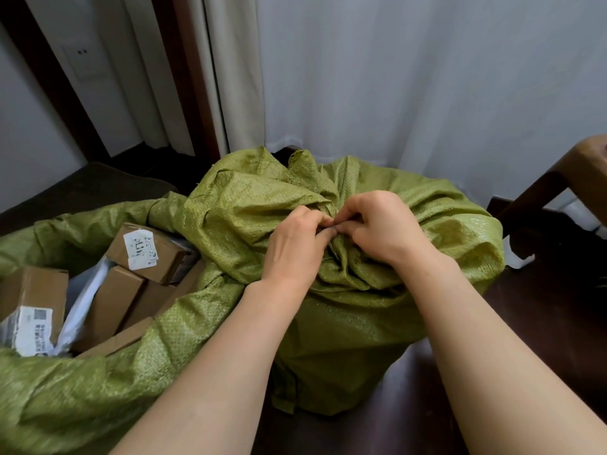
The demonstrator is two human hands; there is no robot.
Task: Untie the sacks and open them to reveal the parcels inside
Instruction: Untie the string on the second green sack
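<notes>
A green woven sack (361,323) stands upright in the middle, its neck gathered into a tight bunch on top. My left hand (292,244) and my right hand (381,224) meet at that bunched neck (341,254), fingertips pinching the tie or fabric there; the tie itself is hidden under my fingers. To the left lies a second green sack (98,389), wide open. Inside it are several brown cardboard parcels (147,247) with white labels and a white plastic mailer (82,307).
White curtains (410,77) hang right behind the sacks. A wooden stool or chair (578,165) stands at the right edge. The floor (542,307) is dark wood. A dark door frame (42,60) runs along the left.
</notes>
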